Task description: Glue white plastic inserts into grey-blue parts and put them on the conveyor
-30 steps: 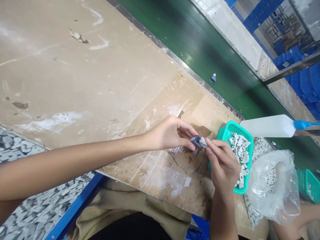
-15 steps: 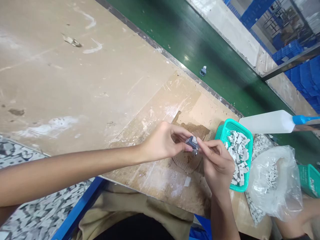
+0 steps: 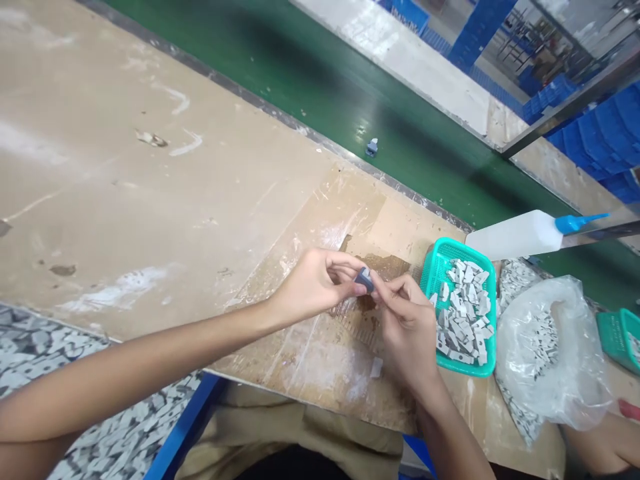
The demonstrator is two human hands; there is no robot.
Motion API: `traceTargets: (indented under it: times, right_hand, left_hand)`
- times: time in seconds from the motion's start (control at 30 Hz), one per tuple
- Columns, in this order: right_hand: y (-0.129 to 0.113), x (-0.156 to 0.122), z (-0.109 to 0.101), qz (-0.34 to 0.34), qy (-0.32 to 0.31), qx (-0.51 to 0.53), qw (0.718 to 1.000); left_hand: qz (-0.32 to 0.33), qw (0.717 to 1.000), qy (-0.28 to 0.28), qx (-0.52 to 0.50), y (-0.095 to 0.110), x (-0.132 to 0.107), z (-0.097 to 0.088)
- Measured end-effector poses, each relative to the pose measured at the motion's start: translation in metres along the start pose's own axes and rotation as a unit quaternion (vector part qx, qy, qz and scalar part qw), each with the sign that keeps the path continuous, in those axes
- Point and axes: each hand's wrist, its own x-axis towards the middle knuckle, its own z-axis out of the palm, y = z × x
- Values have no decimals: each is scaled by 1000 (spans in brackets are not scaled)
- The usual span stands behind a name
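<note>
Over the worn tabletop (image 3: 280,253), my left hand (image 3: 315,283) pinches a small dark grey part (image 3: 364,280) with a lighter piece on it. My right hand (image 3: 407,310) meets it from the other side, thumb and forefinger pressed against the light piece. The fingertips partly cover the part, so its exact kind is hard to make out. Right beside my right hand stands a turquoise basket (image 3: 493,280) of small light grey pieces (image 3: 465,307). A similar grey part (image 3: 371,147) lies on the green conveyor belt (image 3: 310,107).
A white bottle with a blue nozzle (image 3: 520,235) lies behind the basket. To its right sit a clear plastic bag (image 3: 575,347) of small pieces and another green basket (image 3: 610,337). Another person's arm (image 3: 597,440) shows at lower right. Many grey pieces (image 3: 115,427) fill a blue-edged bin at lower left.
The whole view has shifted, so the belt and basket appear slightly further left. Both hands still hold the grey part, which has turned a little between the fingers.
</note>
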Motion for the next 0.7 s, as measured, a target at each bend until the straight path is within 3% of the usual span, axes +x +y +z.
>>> traceTargets:
  times: [0.1,0.2,0.3,0.4,0.47,0.57,0.63,0.7]
  right_hand:
    - [1,4,-15,38,-40,4,998]
    - [9,3,-43,59,25,-11,998]
    - [30,-1,-74,93,76,-115,986]
    - [55,-4,-94,160,12,-227,961]
    - [66,-6,-98,192,-24,-274,942]
    - [71,-9,-98,204,-4,-311,928]
    - [70,-10,-97,208,30,-325,922]
    - [69,-8,-96,219,45,-337,914]
  left_hand:
    - [-76,992,-50,-91,5,4,-4]
    - [-110,969,-85,-206,9,7,-11]
    - [-124,948,-79,-284,12,10,-18]
    - [-120,949,-43,-289,17,16,-23]
    - [-93,966,-1,-241,24,26,-30]
    - [22,988,119,-98,40,58,-52]
    - [96,969,227,15,54,91,-76]
    - [115,937,311,111,66,129,-100]
